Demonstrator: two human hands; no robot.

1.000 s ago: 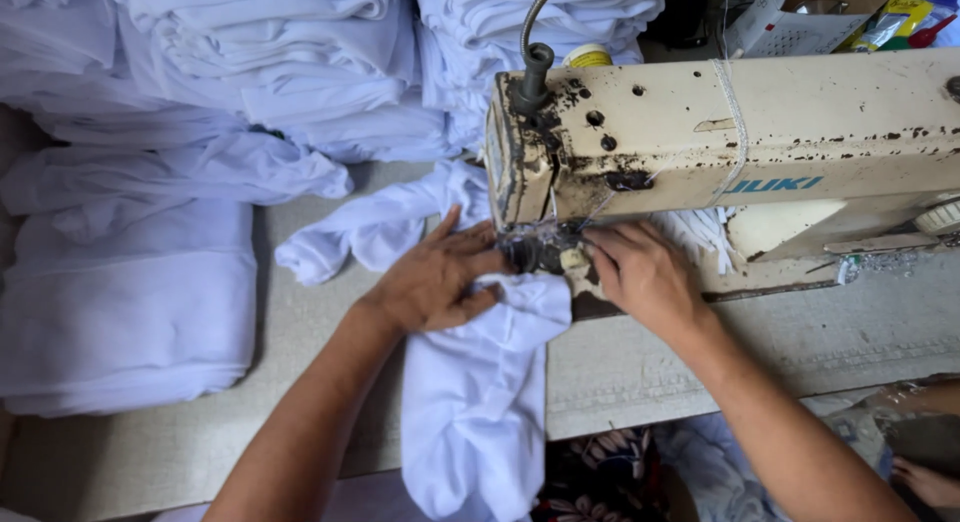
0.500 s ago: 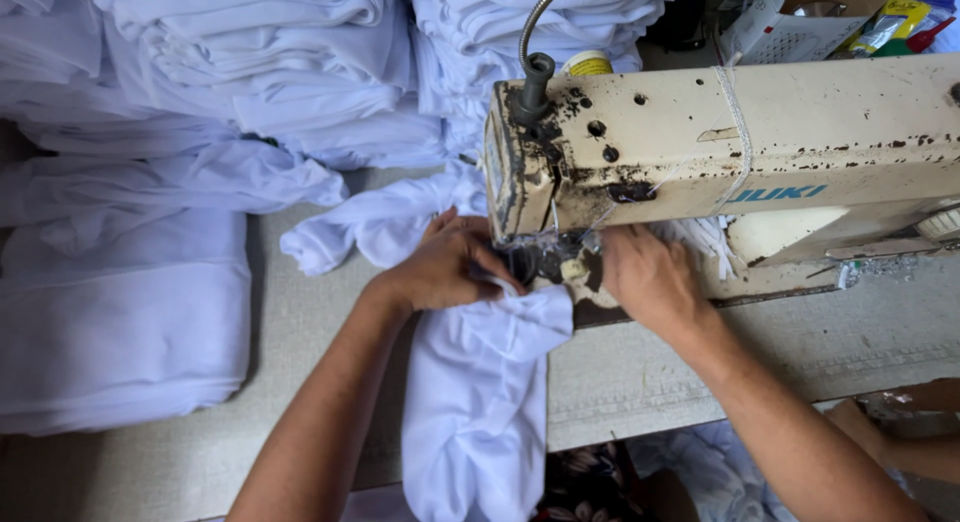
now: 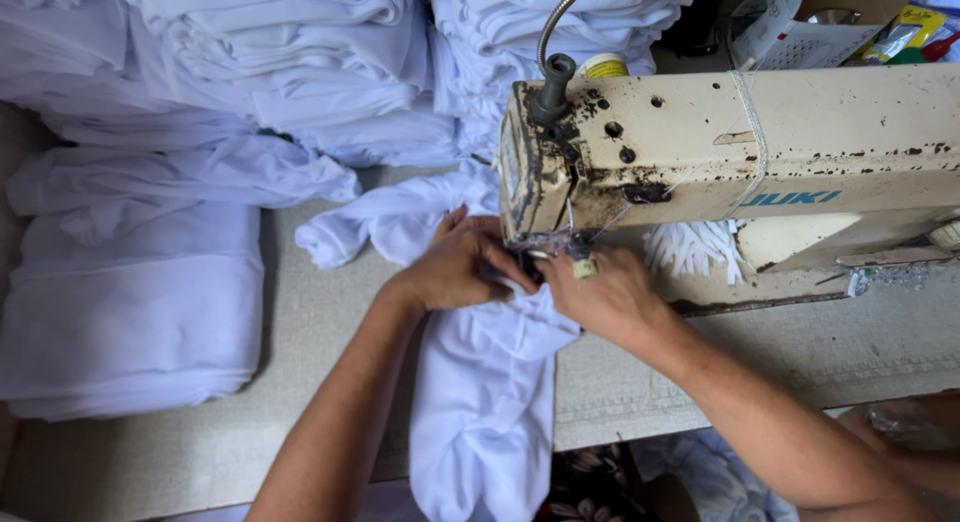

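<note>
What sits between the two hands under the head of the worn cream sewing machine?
Head view: bunched white cloth fills the gap between the left hand and the right hand, beneath the worn cream sewing machine; the needle area is shadowed.

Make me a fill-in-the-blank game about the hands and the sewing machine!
1. Both hands press a ____ cloth under the sewing machine.
2. The left hand and right hand meet just below the machine's ____ end.
3. Folded cloths of the same colour sit in ____ behind the table.

Missing words: white; left; piles
</note>
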